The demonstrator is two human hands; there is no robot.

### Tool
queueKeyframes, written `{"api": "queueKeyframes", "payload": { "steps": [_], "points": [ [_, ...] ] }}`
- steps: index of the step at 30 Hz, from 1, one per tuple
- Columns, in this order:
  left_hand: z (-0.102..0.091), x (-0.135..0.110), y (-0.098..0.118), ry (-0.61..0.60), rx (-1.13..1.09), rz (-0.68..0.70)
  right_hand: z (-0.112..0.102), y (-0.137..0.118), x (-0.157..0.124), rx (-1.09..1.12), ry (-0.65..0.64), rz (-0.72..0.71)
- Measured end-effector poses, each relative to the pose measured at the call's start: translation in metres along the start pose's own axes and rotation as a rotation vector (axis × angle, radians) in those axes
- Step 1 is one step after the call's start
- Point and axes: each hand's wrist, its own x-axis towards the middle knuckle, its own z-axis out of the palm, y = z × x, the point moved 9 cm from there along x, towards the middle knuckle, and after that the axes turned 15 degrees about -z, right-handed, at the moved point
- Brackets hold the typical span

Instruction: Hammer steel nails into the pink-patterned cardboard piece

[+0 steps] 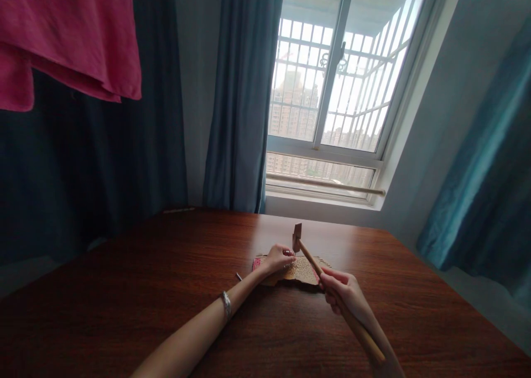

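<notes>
My right hand [342, 289] is wrapped round the wooden handle of a hammer [309, 255], whose head is raised just above my left fingertips. My left hand [280, 257] pinches a small, thin, nail-like piece upright under the hammer head; most of it is hidden by the fingers. Beneath lies a tan piece of cardboard [305, 270] dotted with many small holes, with ragged edges and pink parts at both ends. The left hand rests on or just over this cardboard.
The brown wooden table [166, 306] carries a short dark metal rod [238, 277] left of the cardboard. Beyond the table are a barred window [323, 107] and a blue curtain [244, 101]. Pink cloth [78, 35] hangs at upper left.
</notes>
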Motion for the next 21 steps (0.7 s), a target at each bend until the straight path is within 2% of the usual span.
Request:
{"api": "queueKeyframes", "payload": {
  "steps": [12,21],
  "points": [
    [-0.0024,-0.0002,-0.001,0.022,0.022,-0.038,0.0005,0.0014,0.0014,-0.012,0.011,-0.008],
    [-0.0028,-0.0036,0.0029,-0.004,0.007,-0.045,0.0014,0.0024,0.0027,0.015,0.024,-0.008]
  ]
}}
